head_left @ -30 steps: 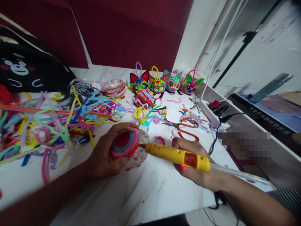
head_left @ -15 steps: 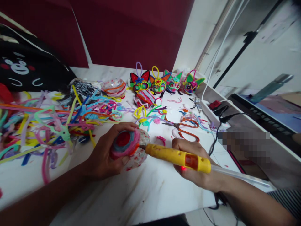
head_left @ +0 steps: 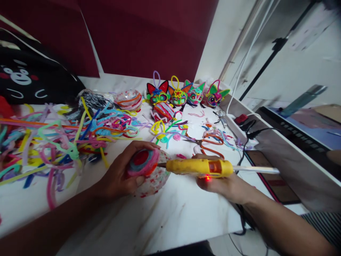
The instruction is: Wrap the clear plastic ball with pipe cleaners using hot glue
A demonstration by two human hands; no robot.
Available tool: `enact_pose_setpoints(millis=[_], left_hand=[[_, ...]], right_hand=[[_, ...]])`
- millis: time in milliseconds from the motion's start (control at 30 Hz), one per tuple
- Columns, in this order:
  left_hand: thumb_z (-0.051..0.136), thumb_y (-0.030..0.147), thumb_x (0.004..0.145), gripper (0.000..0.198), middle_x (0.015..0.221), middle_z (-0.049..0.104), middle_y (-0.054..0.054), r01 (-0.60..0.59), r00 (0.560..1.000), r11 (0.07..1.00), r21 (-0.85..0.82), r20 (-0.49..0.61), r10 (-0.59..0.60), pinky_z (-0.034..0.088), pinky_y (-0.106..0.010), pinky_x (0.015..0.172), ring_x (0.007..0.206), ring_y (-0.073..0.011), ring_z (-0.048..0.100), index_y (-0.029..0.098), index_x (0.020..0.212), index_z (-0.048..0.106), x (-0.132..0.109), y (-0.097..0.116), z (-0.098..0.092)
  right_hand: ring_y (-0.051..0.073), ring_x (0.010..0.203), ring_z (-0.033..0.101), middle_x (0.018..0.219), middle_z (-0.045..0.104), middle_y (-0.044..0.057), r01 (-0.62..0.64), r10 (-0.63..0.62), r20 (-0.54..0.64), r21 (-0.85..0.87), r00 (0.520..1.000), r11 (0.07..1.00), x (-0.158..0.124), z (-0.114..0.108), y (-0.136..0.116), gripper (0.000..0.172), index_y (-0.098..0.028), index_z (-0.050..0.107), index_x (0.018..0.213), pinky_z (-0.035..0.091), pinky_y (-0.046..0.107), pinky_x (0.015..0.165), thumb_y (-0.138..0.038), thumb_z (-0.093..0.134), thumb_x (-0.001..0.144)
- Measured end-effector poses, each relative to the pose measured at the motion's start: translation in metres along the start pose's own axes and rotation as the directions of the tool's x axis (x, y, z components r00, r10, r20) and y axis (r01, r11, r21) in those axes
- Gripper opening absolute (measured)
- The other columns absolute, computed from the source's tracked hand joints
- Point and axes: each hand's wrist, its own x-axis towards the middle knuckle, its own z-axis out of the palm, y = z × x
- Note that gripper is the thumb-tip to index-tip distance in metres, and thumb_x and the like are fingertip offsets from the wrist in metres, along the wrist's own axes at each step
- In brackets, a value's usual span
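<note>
My left hand (head_left: 119, 174) is closed around a round ball-shaped craft piece (head_left: 149, 172) wound with red, pink and blue pipe cleaner, held just above the white table (head_left: 170, 217). My right hand (head_left: 226, 185) grips a yellow glue gun (head_left: 199, 167) with a clear glue stick poking out its back and a red light glowing underneath. The gun lies nearly level and its tip touches the right side of the craft piece.
A big heap of coloured pipe cleaners (head_left: 53, 138) covers the left of the table. Several finished animal-head figures (head_left: 183, 94) stand at the back. Orange-handled scissors (head_left: 209, 144) lie behind my right hand. A phone (head_left: 269, 176), cables and a keyboard (head_left: 295, 133) sit at right.
My right hand has tilted the glue gun from slanting down-right to nearly level, its rear lifted. The tip stays at the craft piece, which my left hand keeps holding.
</note>
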Motion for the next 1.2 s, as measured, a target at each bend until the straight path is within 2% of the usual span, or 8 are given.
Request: enact_pose_setpoints(millis=[133,267,500,600,833,1000,1100,1200], left_hand=[[0.067,0.037,0.083,0.049,0.134,0.064,-0.009,0.016,0.999,1.000,-0.022,0.041,-0.016,0.056,-0.038,0.092,0.118,-0.0308,0.065,0.030,0.130,0.057,0.002,-0.005,-0.005],[0.069,0.040,0.080,0.050,0.127,0.067,-0.009,0.051,0.997,0.997,-0.051,-0.060,-0.054,0.055,-0.038,0.092,0.114,-0.0307,0.066,0.025,0.126,0.059,0.002,-0.007,-0.006],[0.068,0.039,0.078,0.047,0.115,0.067,-0.004,0.125,0.975,0.988,-0.089,-0.172,-0.139,0.053,-0.034,0.082,0.102,-0.0272,0.065,0.027,0.122,0.058,0.006,-0.008,-0.012],[0.069,0.036,0.077,0.044,0.112,0.066,-0.004,0.119,0.968,0.991,-0.053,-0.214,-0.128,0.052,-0.034,0.082,0.099,-0.0254,0.065,0.026,0.118,0.058,0.009,-0.006,-0.012],[0.067,0.040,0.077,0.045,0.110,0.068,-0.004,0.104,0.960,0.995,0.011,-0.263,-0.097,0.052,-0.034,0.085,0.098,-0.0246,0.065,0.023,0.118,0.058,0.008,0.005,-0.006],[0.064,0.043,0.077,0.045,0.116,0.069,-0.006,0.080,0.969,0.994,0.076,-0.239,-0.060,0.053,-0.035,0.085,0.097,-0.0254,0.066,0.022,0.117,0.056,0.008,0.010,-0.007],[0.064,0.034,0.076,0.044,0.121,0.068,-0.007,0.006,0.977,0.983,0.184,-0.210,0.033,0.053,-0.037,0.092,0.108,-0.0281,0.066,0.023,0.118,0.056,0.007,0.009,-0.005],[0.063,0.024,0.073,0.050,0.126,0.066,-0.008,-0.092,0.975,0.948,0.304,-0.164,0.147,0.052,-0.040,0.099,0.116,-0.0290,0.065,0.023,0.123,0.054,0.006,0.005,-0.003]], right_hand=[[0.018,0.062,0.048,0.070,0.053,-0.001,0.109,-0.129,-0.074,-0.224,0.989,0.968,-0.005,-0.003,-0.002,0.017,-0.025,0.050,0.074,0.036,0.030,0.054,-0.029,0.065,0.081],[0.017,0.066,0.052,0.077,0.058,-0.001,0.173,-0.225,-0.106,-0.364,0.969,0.915,-0.009,-0.006,-0.007,0.010,-0.025,0.052,0.082,0.038,0.030,0.058,-0.024,0.061,0.081],[0.019,0.076,0.058,0.093,0.061,0.004,-0.058,-0.028,-0.121,-0.653,0.992,0.755,-0.017,-0.005,-0.006,0.018,-0.023,0.051,0.099,0.040,0.031,0.066,-0.017,0.056,0.083],[0.022,0.085,0.061,0.102,0.061,0.008,-0.049,0.034,-0.036,-0.653,0.999,0.756,-0.018,0.003,0.003,0.021,-0.021,0.051,0.103,0.045,0.033,0.072,-0.020,0.059,0.084],[0.022,0.086,0.063,0.110,0.063,0.011,-0.040,0.113,0.066,-0.671,0.991,0.741,-0.011,0.027,0.018,0.033,-0.018,0.056,0.112,0.050,0.034,0.074,-0.023,0.071,0.083],[0.032,0.124,0.058,0.129,0.063,0.017,0.080,0.033,0.153,-0.676,0.988,0.733,-0.009,0.018,0.001,0.043,-0.015,0.060,0.123,0.049,0.046,0.103,-0.016,0.070,0.081],[0.028,0.119,0.062,0.129,0.066,0.015,0.050,-0.064,-0.005,-0.572,0.998,0.818,0.001,0.016,-0.014,0.044,-0.016,0.060,0.128,0.050,0.044,0.100,-0.023,0.067,0.085],[0.026,0.109,0.065,0.116,0.068,0.011,-0.030,-0.044,-0.197,-0.359,0.979,0.933,0.021,0.024,-0.022,0.038,-0.017,0.064,0.115,0.052,0.041,0.091,-0.037,0.070,0.084]])
